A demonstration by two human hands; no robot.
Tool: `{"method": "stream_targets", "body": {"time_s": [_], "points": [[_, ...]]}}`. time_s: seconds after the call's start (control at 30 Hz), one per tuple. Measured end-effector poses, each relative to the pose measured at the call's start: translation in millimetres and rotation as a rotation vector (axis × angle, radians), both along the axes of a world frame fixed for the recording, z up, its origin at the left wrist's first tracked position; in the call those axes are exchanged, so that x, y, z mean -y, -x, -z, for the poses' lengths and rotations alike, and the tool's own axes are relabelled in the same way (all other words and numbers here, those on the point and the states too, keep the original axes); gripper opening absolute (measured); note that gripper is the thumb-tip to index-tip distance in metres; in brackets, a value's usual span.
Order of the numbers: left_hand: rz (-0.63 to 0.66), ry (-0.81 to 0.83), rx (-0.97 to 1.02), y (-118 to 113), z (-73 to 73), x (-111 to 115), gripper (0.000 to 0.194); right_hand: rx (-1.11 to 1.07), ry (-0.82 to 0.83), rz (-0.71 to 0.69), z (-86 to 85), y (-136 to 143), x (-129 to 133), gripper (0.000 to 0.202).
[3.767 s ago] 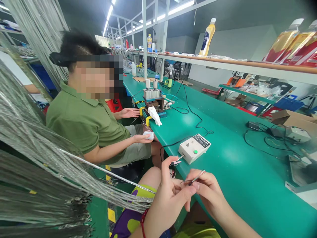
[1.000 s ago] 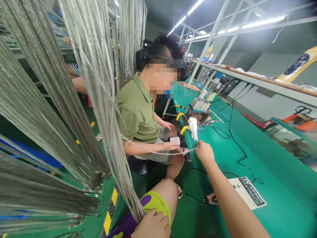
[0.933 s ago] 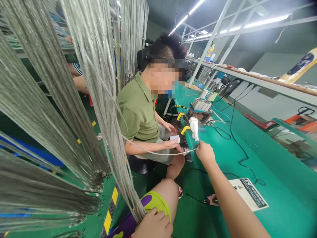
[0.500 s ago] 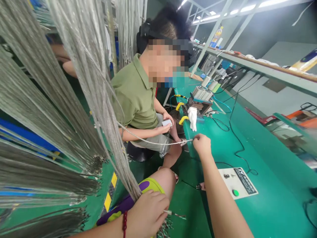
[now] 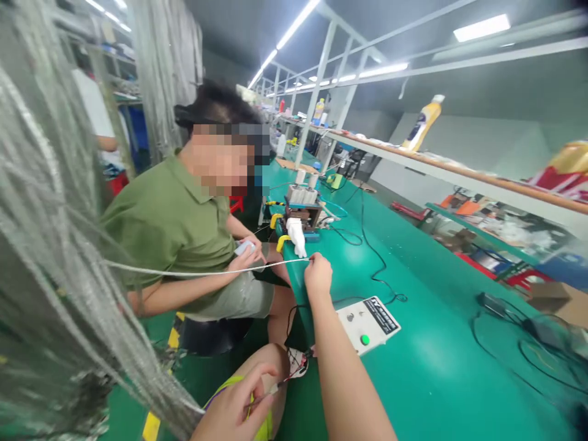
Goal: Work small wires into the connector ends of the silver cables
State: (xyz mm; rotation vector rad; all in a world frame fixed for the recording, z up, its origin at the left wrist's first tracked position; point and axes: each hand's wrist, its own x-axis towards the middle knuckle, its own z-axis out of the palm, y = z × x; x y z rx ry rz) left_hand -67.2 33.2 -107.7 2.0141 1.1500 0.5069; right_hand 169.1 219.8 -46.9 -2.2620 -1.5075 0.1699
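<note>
While the right hand [image 5: 318, 275] closes on a grey cable [image 5: 184, 274], beyond and left of the white box [image 5: 362, 321], the cable stretches leftward from those fingers; the left hand [image 5: 243, 401], left of the box's near side, pinches a wire end [image 5: 274, 389] angled toward the box

Thin pale cable [image 5: 220, 272], slack curve in midair

hanging cables [image 5: 41, 202] are super blurry — bottom edge crops the left hand [image 5: 241, 401] — right forearm [image 5: 342, 361] hides part of the control box [image 5: 367, 324]
</note>
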Motion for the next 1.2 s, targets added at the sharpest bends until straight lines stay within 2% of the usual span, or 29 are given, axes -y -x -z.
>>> {"method": "stream_targets", "body": {"time_s": [0.07,0.17,0.33,0.53,0.7,0.83,0.93,1.07,1.2], "points": [[0.027,-0.017,-0.012,1,3.0,-5,0.044,-0.033,-0.020,0.008,1.4,0,-3,0.031],[0.071,-0.042,0.031,4,3.1,-12,0.043,-0.087,-0.051,-0.055,4.9,2,-4,0.030],[0.103,-0.028,0.131,8,-12.3,-16,0.039,-0.119,-0.077,-0.110,5.8,4,0,0.032],[-0.007,-0.051,0.279,4,-47.0,-13,0.031,-0.109,-0.088,-0.044,3.1,7,3,0.032],[-0.068,-0.061,0.400,-18,-85.5,-3,0.047,-0.091,-0.082,0.025,7.5,8,5,0.032],[-0.077,0.020,0.564,-34,-114.6,6,0.049,-0.053,-0.072,0.121,12.4,5,6,0.034],[-0.068,0.106,0.675,-40,-129.7,7,0.052,-0.024,-0.074,0.146,16.1,3,5,0.034],[-0.099,0.139,0.803,-44,-135.6,-1,0.048,0.011,-0.073,0.124,22.2,4,3,0.033],[-0.159,0.120,0.925,-52,-129.4,-11,0.043,0.068,-0.067,0.104,27.5,2,2,0.031]]}}
